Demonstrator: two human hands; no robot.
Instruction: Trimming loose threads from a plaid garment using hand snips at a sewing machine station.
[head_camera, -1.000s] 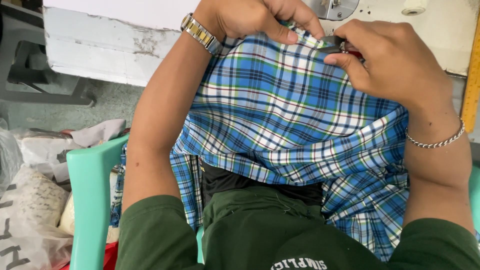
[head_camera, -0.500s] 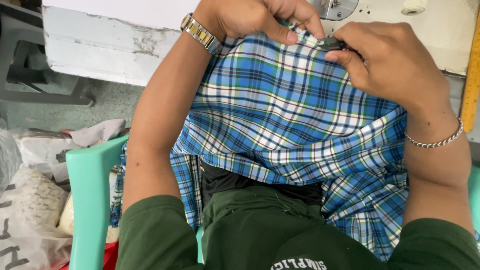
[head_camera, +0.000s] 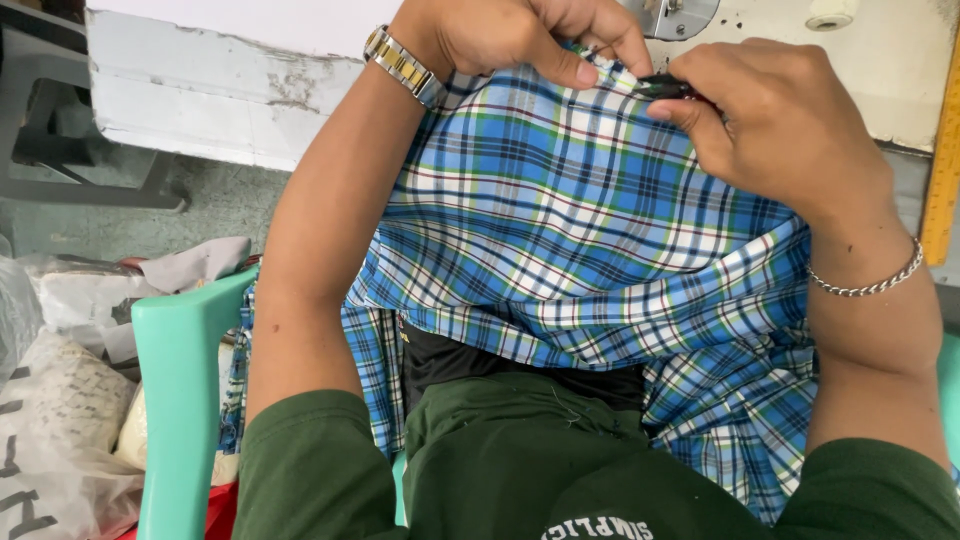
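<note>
Head view looks straight down on two hands working at the far edge of a blue plaid cloth (head_camera: 590, 250). The left hand (head_camera: 510, 35) is closed, with its thumb and fingers pinching the cloth's far hem against the desk. The right hand (head_camera: 790, 130) is closed too, its fingertips clamped on a small dark tool (head_camera: 668, 88) that lies against the same hem, just right of the left thumb. What kind of tool it is cannot be told, since most of it is hidden by the fingers.

The cloth hangs from that pinched edge toward the near side, draping between both forearms and spilling over the person's lap and the right side of the seat. A two-tone metal watch (head_camera: 403, 67) sits on the left wrist and a thin silver chain bracelet (head_camera: 868, 283) on the right wrist.

Beyond the hands is a white desk (head_camera: 230, 90) with chipped paint along its near face, and a metal sewing machine part (head_camera: 680, 15) just past the fingers. A yellow ruler (head_camera: 942, 150) stands along the right edge. On the left, a mint green plastic chair (head_camera: 180, 400) shows beside bags of fabric scraps (head_camera: 60, 420) on the floor.
</note>
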